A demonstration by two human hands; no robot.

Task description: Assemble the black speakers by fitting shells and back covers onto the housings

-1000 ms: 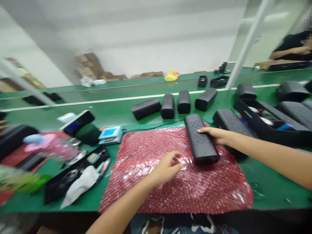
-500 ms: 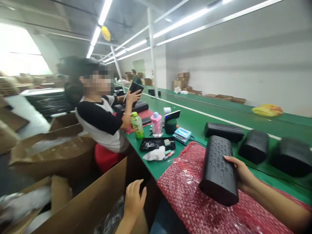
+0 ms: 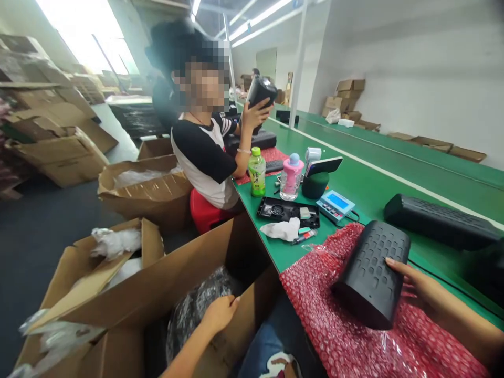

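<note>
My right hand (image 3: 423, 291) grips the side of a black speaker (image 3: 378, 268), an oblong casing with an oval-dimpled face. It is tilted over red bubble wrap (image 3: 315, 310) spread on the table's near edge. Low in the view, my left hand (image 3: 220, 314) is closed with curled fingers at the wall of an open cardboard box (image 3: 252, 304). Whether it grips that wall cannot be made out. Inside the box, beside this hand, lies something in clear plastic (image 3: 192, 304).
More black speakers (image 3: 437, 220) stand on the green table (image 3: 362, 176). A blue meter (image 3: 334, 205), black tray-like part (image 3: 289, 211), pink bottle (image 3: 292, 176) and green drink bottle (image 3: 257, 173) stand nearby. A seated co-worker (image 3: 208, 157) holds a black casing. Open cartons (image 3: 145, 189) stand on the floor.
The view has swung left and down. My left hand's fingers have gone from spread to curled. My right hand still holds the speaker, and the co-worker's casing has turned.
</note>
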